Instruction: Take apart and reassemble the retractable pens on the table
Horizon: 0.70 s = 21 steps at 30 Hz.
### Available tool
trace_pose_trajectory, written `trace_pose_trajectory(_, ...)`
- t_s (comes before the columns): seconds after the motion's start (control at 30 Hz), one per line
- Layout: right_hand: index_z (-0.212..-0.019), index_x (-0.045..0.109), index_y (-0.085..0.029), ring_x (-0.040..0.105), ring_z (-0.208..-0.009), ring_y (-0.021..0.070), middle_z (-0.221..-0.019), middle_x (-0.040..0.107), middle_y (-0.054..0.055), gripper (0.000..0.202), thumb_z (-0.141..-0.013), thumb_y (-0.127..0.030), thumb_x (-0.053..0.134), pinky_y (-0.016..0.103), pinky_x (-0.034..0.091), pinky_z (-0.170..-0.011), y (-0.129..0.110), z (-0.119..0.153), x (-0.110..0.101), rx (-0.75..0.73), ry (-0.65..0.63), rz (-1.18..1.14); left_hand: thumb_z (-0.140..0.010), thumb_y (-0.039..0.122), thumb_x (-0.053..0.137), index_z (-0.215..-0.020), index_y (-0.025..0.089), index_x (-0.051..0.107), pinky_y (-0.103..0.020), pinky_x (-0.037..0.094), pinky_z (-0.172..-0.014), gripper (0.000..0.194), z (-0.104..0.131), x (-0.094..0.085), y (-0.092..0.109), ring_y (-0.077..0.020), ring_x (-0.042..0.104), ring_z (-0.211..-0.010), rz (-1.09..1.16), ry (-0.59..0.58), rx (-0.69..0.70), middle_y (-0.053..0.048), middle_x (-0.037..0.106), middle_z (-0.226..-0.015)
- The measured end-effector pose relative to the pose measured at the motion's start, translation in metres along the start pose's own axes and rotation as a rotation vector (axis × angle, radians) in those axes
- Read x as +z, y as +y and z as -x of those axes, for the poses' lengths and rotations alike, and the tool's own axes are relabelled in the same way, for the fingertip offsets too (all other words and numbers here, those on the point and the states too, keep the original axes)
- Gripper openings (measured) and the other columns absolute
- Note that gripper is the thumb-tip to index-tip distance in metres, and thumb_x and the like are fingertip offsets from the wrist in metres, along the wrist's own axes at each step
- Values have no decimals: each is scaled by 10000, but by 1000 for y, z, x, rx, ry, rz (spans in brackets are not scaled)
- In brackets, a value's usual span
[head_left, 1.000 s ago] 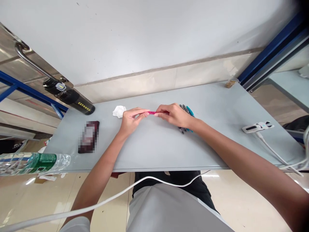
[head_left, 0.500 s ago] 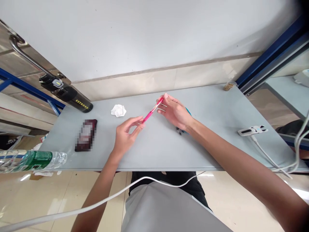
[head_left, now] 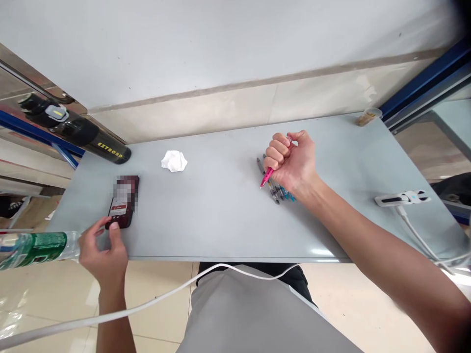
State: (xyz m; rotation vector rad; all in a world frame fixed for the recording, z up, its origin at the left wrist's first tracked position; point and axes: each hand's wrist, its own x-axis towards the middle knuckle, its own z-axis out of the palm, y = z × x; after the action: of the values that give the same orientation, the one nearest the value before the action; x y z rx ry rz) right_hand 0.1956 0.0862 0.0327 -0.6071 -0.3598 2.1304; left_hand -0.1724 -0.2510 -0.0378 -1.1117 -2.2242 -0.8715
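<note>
Pen [head_left: 267, 175]: lifted, clenched in right hand [head_left: 292, 158]
Phone [head_left: 125, 207]: 9 o'clock, left hand [head_left: 103, 250] half-open there, grip unclear
Other pens [head_left: 275, 193]: unheld, 3 o'clock

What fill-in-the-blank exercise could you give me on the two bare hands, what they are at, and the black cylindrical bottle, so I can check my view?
1. The closed right hand grips a slim plastic pen coloured ____.
2. The left hand is at the dark rectangular phone, which lies with its screen facing ____.
3. The black cylindrical bottle bears yellow lettering that reads ____.

Missing words: pink; up; EXTRORD.
</note>
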Motion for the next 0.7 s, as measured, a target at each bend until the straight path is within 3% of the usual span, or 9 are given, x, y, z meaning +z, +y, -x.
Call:
trace_pose_trajectory(0.17, -796, 173, -281, 111, -516, 123, -614, 139, -94, 465, -991, -386, 582, 270, 185, -439, -5, -4, -3, -48, -20, 12, -1011, 431, 728, -1432, 105, 731, -497, 608, -1096, 532, -2, 5, -2, -310, 748, -1171, 13, 38, -51, -177, 813, -1298)
trace_pose_trajectory(0.7, -782, 205, -276, 115, -512, 131, -610, 132, -85, 430, -976, -354, 580, 272, 219, -431, -6, -10, -13, -86, -10, 32, -989, 445, 744, -1352, 111, 789, -451, 599, -1102, 496, 1, 4, -3, -303, 763, -1150, -32, 36, -93, -166, 827, -1268)
